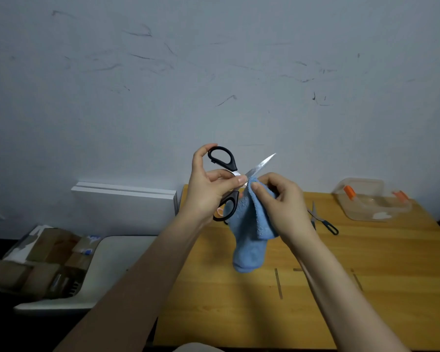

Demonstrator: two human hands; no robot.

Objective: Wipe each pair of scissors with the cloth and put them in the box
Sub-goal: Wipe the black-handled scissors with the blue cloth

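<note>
My left hand (210, 188) holds a pair of black-handled scissors (224, 161) up in the air, blades spread apart. One steel blade points up and to the right. My right hand (281, 199) pinches a blue cloth (250, 232) against the blade near the pivot, and the rest of the cloth hangs down over the table. A second, smaller pair of scissors (321, 221) with dark handles lies on the wooden table (366, 262) to the right. A clear plastic box (374, 203) with orange clips stands at the table's far right corner.
A white chair (104, 265) left of the table carries cardboard boxes (36, 262). A white board (127, 199) leans at the grey scuffed wall behind. Dark tape marks sit on the table near its front.
</note>
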